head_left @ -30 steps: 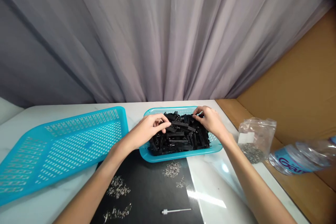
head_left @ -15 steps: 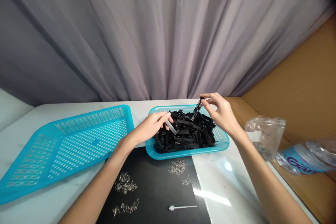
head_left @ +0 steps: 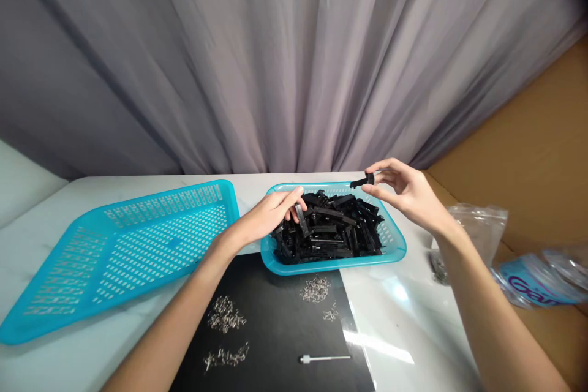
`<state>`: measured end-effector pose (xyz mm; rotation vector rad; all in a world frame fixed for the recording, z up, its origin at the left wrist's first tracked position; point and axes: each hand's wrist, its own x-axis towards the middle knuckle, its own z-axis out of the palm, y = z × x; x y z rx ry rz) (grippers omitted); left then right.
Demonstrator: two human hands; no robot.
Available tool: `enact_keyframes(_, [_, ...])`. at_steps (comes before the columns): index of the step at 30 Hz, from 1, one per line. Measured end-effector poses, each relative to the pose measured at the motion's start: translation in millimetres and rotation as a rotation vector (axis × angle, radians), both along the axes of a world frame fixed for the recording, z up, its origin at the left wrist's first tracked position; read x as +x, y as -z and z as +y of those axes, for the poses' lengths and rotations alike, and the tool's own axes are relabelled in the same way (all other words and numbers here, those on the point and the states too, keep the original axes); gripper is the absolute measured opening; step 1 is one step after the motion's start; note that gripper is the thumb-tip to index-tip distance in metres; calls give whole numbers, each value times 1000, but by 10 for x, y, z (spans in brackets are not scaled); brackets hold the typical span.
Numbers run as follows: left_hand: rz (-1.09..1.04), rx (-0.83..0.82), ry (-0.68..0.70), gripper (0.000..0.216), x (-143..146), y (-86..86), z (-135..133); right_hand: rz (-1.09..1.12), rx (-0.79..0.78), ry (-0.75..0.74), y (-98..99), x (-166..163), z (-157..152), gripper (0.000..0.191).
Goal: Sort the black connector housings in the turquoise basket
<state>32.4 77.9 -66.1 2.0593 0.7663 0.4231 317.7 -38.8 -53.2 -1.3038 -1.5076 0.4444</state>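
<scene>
A small blue basket is heaped with black plastic parts. Over its left side my left hand is closed on a long, narrow black plastic part, which slants down toward the heap. My right hand is raised at the basket's back right corner. Between its thumb and fingertips it pinches another black plastic part, clear of the heap and pointing left.
A larger blue basket lies on the left. On a black mat are piles of small metal pieces and a white-handled screwdriver-like tool. A clear plastic bag and a water bottle are at the right.
My right hand has moved to the right, and its part has turned from upright to nearly level. The part in my left hand has tilted steeper. The view has shifted slightly.
</scene>
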Motion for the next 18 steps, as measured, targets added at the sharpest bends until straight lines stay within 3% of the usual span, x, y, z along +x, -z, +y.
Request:
enact_keyframes(6, [102, 430, -99, 46, -40, -150, -162, 208, -59, -204, -53, -133, -35, 31])
enact_keyframes(10, [-63, 604, 3, 53, 38, -235, -317, 325, -100, -323, -27, -278, 9, 31])
enact_keyframes(14, [-184, 837, 51, 19, 84, -209, -352, 357, -129, -366, 5, -367, 46, 30])
enact_keyframes(18, [-265, 913, 37, 14, 62, -198, -346, 338, -145, -390, -44, -421, 20, 31])
